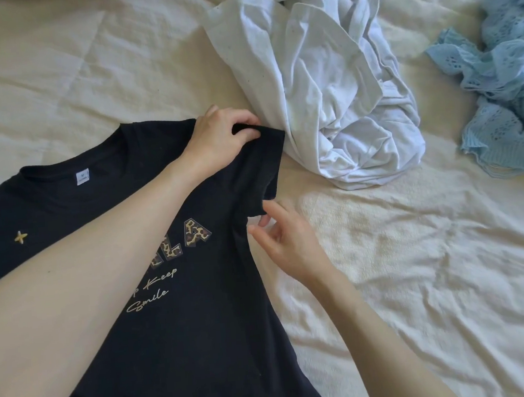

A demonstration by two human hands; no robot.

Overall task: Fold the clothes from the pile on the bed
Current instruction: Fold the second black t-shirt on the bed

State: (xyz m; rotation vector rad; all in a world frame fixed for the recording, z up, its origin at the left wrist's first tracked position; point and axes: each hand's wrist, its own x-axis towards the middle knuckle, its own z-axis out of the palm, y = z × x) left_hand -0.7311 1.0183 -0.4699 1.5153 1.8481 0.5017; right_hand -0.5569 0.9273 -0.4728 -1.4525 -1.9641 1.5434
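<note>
A black T-shirt [183, 327] with leopard-print letters and cream script lies face up on the cream bedspread, collar toward the far left. My left hand [219, 135] reaches across it and grips the top of its right sleeve, the fabric bunched under the curled fingers. My right hand [285, 242] hovers at the sleeve's lower edge near the armpit, fingers loosely spread, fingertips just touching or nearly touching the cloth. My left forearm hides part of the print.
A crumpled white garment [324, 90] lies just beyond the sleeve. A light blue lace garment [506, 85] is heaped at the far right. The wrinkled cream bedspread [438, 277] stretches out to the right of the shirt.
</note>
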